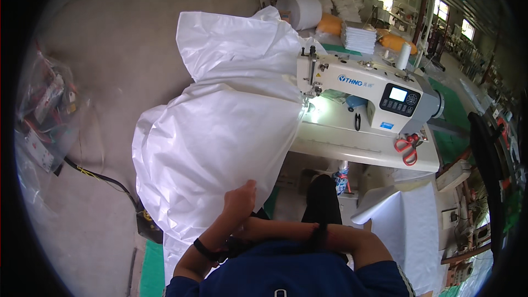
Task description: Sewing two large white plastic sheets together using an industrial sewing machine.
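A large white sheet [209, 132] of smooth, slightly shiny material is bunched and draped from the sewing machine [352, 85] down toward my lap. Its right edge runs up to the lit needle area. My left hand [240, 198] is closed on the sheet near my body, thumb side up, with a dark band on that wrist. My right forearm [291, 231] crosses leftward in front of my body. The right hand lies behind my left forearm, so its fingers are hidden.
Red-handled scissors [407, 148] and black thread snips [358, 122] lie on the machine table [341, 142]. A white thread cone [403, 55] stands behind the machine. More white material [407, 225] hangs at the right. Clear plastic [44, 110] and a black cable [104, 177] are at the left.
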Tool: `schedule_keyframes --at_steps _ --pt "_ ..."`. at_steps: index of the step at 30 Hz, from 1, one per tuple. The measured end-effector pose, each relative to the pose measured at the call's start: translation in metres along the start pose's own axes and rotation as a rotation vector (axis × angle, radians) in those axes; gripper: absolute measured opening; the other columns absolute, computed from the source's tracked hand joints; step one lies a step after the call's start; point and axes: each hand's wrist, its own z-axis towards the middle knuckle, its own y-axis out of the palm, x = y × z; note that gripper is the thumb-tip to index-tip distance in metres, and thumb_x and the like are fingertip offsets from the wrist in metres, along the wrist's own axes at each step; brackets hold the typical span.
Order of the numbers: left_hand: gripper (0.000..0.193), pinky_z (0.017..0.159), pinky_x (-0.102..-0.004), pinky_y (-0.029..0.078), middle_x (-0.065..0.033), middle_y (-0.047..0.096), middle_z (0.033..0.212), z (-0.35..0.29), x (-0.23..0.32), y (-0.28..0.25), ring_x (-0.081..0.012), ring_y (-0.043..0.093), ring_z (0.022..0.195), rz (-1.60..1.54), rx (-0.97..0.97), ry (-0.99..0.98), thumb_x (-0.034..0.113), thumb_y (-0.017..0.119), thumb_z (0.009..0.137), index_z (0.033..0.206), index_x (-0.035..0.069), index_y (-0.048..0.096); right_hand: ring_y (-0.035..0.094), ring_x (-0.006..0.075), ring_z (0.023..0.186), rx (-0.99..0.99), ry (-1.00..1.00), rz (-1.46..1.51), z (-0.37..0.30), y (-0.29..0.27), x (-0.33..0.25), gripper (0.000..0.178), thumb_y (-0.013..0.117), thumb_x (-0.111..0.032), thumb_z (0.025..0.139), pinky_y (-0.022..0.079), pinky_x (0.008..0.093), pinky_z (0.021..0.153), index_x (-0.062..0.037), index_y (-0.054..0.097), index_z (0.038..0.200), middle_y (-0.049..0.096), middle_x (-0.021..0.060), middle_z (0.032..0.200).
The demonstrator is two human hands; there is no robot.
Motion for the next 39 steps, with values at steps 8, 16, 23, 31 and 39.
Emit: schedule_keyframes --at_steps 8,16,23,31,39 --pt "0.034 0.049 -0.0442 0.047 -0.0109 0.063 0.062 -0.009 -0.005 0.003 -0.0312 0.064 0.058 0.077 -0.054 0.228 0.033 0.049 0.093 0.118 0.011 0.055 0.061 0.0165 0.077 0.605 0.547 0.549 -0.053 -0.044 -0.004 0.046 0.057 -0.051 0.088 0.048 0.0306 0.055 -0.0065 0.063 0.1 0.064 0.0069 0.088" --pt "0.035 0.064 -0.0421 0.05 -0.0114 0.068 0.079 0.013 -0.024 0.001 -0.0324 0.066 0.074 0.013 -0.248 0.223 0.039 0.048 0.092 0.116 0.016 0.057 0.064 0.0245 0.059 0.512 0.335 0.195 -0.042 -0.032 -0.046 0.032 0.05 -0.031 0.094 0.051 0.0378 0.057 -0.0007 0.061 0.089 0.063 0.0107 0.066" --pt "0.035 0.068 -0.0483 0.047 -0.0173 0.064 0.08 0.025 0.006 0.004 -0.0377 0.062 0.076 -0.173 -0.343 0.064 0.04 0.049 0.09 0.085 0.007 0.062 0.062 0.0434 0.077 0.543 0.216 -0.677 -0.054 -0.031 -0.034 0.031 0.047 -0.029 0.09 0.049 0.0516 0.07 -0.002 0.062 0.09 0.063 0.0246 0.077" --pt "0.012 0.06 -0.0451 0.048 -0.0132 0.061 0.075 -0.019 0.012 0.022 -0.0335 0.062 0.07 -0.219 -0.004 0.22 0.018 0.051 0.085 0.079 0.008 0.056 0.065 0.036 0.078 0.755 0.466 -1.013 -0.09 -0.2 -0.052 0.025 0.052 -0.031 0.084 0.052 0.048 0.07 -0.0096 0.064 0.087 0.067 0.0152 0.082" --pt "0.005 0.05 -0.0415 0.047 -0.0091 0.058 0.071 -0.01 0.043 0.008 -0.0297 0.061 0.061 -0.039 -0.1 0.452 0.01 0.05 0.081 0.079 0.006 0.053 0.068 0.0287 0.083 0.939 0.807 -1.124 -0.024 -0.304 -0.038 0.023 0.059 -0.021 0.08 0.054 0.04 0.068 -0.0046 0.067 0.095 0.068 0.014 0.089"
